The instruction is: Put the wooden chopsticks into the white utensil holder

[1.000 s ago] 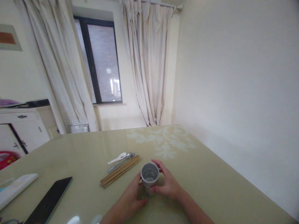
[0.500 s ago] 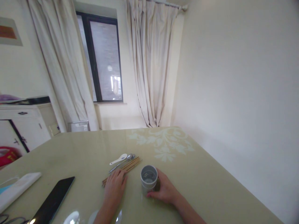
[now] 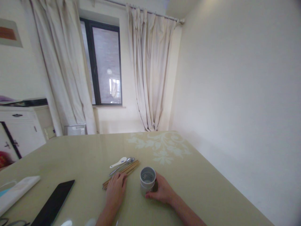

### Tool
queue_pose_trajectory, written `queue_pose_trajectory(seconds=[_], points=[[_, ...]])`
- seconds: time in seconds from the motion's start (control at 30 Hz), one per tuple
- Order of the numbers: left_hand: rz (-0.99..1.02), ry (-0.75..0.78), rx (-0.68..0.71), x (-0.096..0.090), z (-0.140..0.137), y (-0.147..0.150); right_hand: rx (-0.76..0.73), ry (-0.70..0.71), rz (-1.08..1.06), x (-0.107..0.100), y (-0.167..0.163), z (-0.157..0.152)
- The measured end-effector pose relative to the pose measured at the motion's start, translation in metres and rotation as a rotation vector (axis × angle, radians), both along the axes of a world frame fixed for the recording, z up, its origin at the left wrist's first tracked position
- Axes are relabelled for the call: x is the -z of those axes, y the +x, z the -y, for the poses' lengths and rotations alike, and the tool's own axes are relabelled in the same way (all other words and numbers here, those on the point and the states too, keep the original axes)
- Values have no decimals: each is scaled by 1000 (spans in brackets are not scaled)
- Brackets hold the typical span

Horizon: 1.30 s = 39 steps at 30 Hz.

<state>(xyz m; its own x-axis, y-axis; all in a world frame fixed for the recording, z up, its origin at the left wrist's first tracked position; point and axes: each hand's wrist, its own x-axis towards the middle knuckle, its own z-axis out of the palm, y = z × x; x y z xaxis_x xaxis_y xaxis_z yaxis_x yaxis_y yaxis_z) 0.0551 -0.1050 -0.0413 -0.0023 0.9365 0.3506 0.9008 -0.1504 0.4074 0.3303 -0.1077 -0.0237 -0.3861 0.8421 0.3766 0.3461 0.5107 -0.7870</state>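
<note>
The glossy olive-green glass-topped table [image 3: 82, 157] carries everything. At its 9 o'clock edge lies a flat black tablet [image 3: 53, 204]. The bundle of brown wooden chopsticks [image 3: 128, 171] lies near the middle, with metal spoons and a white ceramic spoon [image 3: 118, 162] just beyond at 11 o'clock. The small grey perforated plastic holder cup [image 3: 147, 180] stands upright at 3 o'clock of the sticks. The right hand [image 3: 162, 192] is wrapped around the cup; the left hand [image 3: 115, 192] rests flat, fingers loose, on the chopstick ends. On so slick a surface, a careless pull could scatter sticks or tip the light cup
</note>
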Motion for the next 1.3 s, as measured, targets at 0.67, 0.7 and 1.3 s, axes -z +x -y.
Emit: queue_pose_trajectory(seconds=[0.67, 0.7, 1.3], points=[[553, 237, 11, -7, 6, 12, 174, 143, -170, 19, 17, 9], [592, 259, 28, -12, 9, 15, 225, 201, -199, 18, 18, 10], [413, 76, 378, -151, -20, 33, 179, 229, -350, -179, -8, 1]])
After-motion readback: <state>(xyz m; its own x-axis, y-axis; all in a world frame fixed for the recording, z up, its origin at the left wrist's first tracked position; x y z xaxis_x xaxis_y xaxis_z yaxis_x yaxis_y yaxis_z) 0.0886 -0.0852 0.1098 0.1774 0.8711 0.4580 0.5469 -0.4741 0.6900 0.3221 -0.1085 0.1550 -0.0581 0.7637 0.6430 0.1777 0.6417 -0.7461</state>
